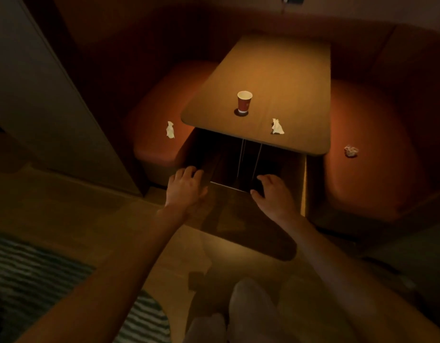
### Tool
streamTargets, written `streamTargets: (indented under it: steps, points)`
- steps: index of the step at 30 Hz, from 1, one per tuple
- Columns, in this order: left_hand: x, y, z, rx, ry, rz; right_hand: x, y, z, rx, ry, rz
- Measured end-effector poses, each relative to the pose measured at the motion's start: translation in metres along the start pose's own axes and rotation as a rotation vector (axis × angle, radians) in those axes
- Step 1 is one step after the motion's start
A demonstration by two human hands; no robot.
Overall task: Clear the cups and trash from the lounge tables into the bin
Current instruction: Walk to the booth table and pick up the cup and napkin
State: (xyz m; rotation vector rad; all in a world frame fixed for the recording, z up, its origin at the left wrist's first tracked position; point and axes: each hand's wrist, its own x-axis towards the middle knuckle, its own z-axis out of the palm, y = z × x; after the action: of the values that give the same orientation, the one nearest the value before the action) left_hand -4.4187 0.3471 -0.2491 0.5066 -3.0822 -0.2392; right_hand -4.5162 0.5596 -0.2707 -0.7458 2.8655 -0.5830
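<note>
1. Nearest: person's legs at frame bottom, striped rug to the left, wood floor
2. Left hand and right hand both stretched forward, low, short of the table edge; fingers loosely spread, relaxed, nothing held in either
3. Table just beyond the hands, dark underneath
4. On it: crumpled tissue near the front edge, right of centre; likely weightless and soft, a pinch anywhere should do
5. Paper cup upright, a bit further back, well apart from the tissue. Looks light and thin-walled, would crush if squeezed; best taken round mid-body. Inside looks pale, can't tell if liquid remains, so keep it upright
6. Left seat: second tissue scrap beside the table corner
7. Right seat: balled paper wad, compact, easy grab
8. No bin visible in view; nothing cleared here yet
</note>
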Motion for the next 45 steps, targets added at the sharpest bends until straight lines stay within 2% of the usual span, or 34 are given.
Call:
streamTargets:
  steps: [5, 11, 15, 20, 23, 28, 36, 41, 45]
  points:
    - [0.091, -0.020, 0.020, -0.048, -0.041, -0.046, 0.097, 0.011, 0.025, -0.006, -0.073, -0.014]
    - [0.234, -0.029, 0.016, -0.034, 0.001, -0.007, 0.241, 0.030, 0.017, 0.054, 0.020, 0.017]
    - [0.314, -0.033, 0.010, 0.024, 0.023, 0.024, 0.321, 0.039, 0.009, 0.045, 0.022, 0.015]
    - [0.386, -0.047, 0.024, -0.036, -0.025, 0.036, 0.393, 0.051, 0.015, 0.122, -0.002, 0.082]
    - [0.437, -0.057, 0.036, -0.072, -0.075, 0.071, 0.436, 0.059, 0.023, 0.307, -0.015, 0.195]
    - [0.522, -0.074, 0.056, -0.135, -0.132, 0.136, 0.498, 0.069, 0.049, 0.647, 0.063, 0.441]
    - [0.605, -0.093, 0.080, -0.138, -0.254, 0.285, 0.565, 0.069, 0.093, 0.926, 0.179, 0.682]
    - [0.637, -0.090, 0.091, -0.106, -0.314, 0.366, 0.586, 0.068, 0.109, 0.978, 0.300, 0.737]
    - [0.654, -0.082, 0.095, -0.085, -0.329, 0.396, 0.598, 0.067, 0.109, 0.970, 0.322, 0.748]
